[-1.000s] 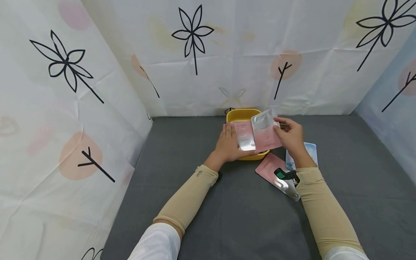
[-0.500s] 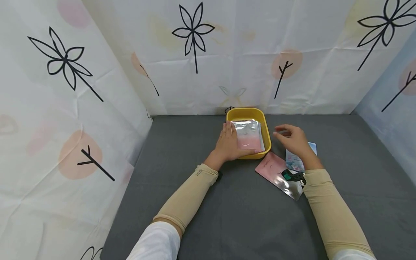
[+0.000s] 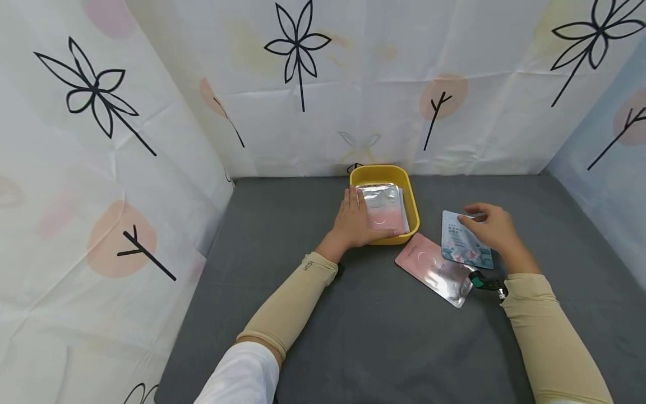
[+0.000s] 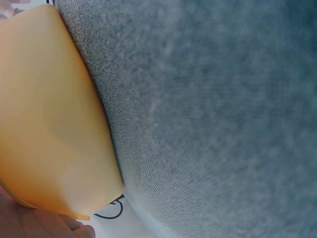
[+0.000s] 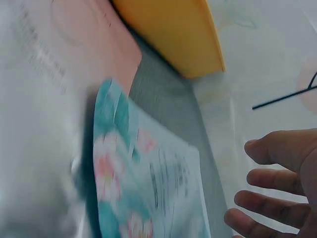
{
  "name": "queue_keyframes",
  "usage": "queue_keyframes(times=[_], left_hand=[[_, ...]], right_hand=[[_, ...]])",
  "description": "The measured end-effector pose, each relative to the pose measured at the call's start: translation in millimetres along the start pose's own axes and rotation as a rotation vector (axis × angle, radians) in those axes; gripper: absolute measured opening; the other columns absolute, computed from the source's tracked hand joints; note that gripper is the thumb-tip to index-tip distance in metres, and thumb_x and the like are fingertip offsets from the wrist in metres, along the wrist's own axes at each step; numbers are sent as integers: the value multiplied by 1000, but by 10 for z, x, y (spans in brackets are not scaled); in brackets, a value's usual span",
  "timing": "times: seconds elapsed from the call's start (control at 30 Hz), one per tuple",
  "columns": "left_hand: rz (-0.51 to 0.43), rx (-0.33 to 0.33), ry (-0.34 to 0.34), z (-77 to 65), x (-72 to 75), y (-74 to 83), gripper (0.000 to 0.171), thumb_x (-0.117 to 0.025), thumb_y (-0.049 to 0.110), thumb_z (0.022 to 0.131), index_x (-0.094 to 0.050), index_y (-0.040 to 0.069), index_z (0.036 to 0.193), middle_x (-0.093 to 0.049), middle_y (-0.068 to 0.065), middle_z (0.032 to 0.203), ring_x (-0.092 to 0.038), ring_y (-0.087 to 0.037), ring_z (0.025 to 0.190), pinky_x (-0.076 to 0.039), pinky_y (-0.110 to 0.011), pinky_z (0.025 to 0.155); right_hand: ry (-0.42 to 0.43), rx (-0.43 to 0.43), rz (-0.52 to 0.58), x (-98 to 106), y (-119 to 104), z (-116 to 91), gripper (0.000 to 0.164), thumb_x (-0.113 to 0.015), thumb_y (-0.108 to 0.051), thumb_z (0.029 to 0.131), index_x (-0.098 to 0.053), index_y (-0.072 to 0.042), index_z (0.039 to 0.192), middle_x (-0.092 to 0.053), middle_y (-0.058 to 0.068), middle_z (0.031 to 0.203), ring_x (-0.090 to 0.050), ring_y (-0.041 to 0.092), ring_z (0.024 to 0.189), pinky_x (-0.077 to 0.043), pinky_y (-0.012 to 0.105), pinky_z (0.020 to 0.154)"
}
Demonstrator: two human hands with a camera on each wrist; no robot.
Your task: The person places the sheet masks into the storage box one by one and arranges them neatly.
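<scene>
In the head view my left hand (image 3: 352, 220) rests at the near left corner of a yellow plastic bin (image 3: 415, 209), fingers straight along the left side and thumb across the front. Inside lies a stack of pink and silver sachets (image 3: 382, 207), partly covered by the hand. My right hand (image 3: 492, 227) hovers by a blue flowered sachet (image 3: 461, 241), thumb and index finger close over its top right. In the right wrist view its fingers (image 5: 270, 208) are spread apart beside that sachet, holding nothing. The blue sachet overlaps a pink and silver sachet (image 3: 429, 264).
A dark grey cloth (image 3: 353, 336) covers the table. White patterned fabric (image 3: 363, 84) hangs behind the bin and along the left side, with a bluish panel (image 3: 605, 163) at the right.
The right hand let a pink sachet go into the bin, then moved right and toward the blue sachet. The left hand stays at the bin.
</scene>
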State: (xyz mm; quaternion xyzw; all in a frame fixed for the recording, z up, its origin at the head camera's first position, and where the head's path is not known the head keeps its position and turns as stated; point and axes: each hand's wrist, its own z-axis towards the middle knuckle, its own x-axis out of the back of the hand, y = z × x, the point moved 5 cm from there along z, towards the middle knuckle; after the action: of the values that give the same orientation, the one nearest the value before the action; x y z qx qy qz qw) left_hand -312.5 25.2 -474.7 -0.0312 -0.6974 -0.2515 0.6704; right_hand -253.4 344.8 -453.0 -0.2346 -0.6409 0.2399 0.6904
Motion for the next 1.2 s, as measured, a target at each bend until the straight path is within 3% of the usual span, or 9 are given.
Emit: queue_keyframes(times=[0.2, 0.47, 0.93, 1.2], left_hand=[[-5, 1, 5, 3, 4, 2, 143, -60, 92, 80, -4, -5, 168, 3, -26, 177, 0, -40, 167, -15, -47, 135], [-9, 6, 20, -10, 16, 19, 142, -62, 91, 79, -7, -6, 168, 1, -27, 177, -3, -41, 167, -17, -47, 135], [-51, 25, -2, -27, 9, 8, 145, -62, 92, 77, -4, -3, 169, 5, -23, 178, 4, -36, 167, -14, -47, 135], [-28, 17, 12, -22, 20, 21, 143, -63, 91, 78, -6, -4, 168, 1, -25, 178, -1, -40, 167, -14, -47, 135]], right_hand=[[26, -70, -92, 102, 185, -166, 55, -62, -34, 107, -59, 13, 136, -58, 40, 135, -60, 56, 117, -56, 64, 87], [0, -161, -178, 110, 315, -356, 65, -63, -40, 105, -54, 15, 139, -56, 41, 137, -58, 58, 121, -51, 69, 93], [-46, -221, -239, -11, 350, -368, 94, -64, -64, 98, -48, 16, 145, -51, 43, 143, -52, 59, 127, -45, 74, 102], [-48, -263, -266, -64, 368, -340, 98, -68, -66, 93, -46, 11, 148, -49, 41, 145, -54, 56, 123, -50, 70, 89]])
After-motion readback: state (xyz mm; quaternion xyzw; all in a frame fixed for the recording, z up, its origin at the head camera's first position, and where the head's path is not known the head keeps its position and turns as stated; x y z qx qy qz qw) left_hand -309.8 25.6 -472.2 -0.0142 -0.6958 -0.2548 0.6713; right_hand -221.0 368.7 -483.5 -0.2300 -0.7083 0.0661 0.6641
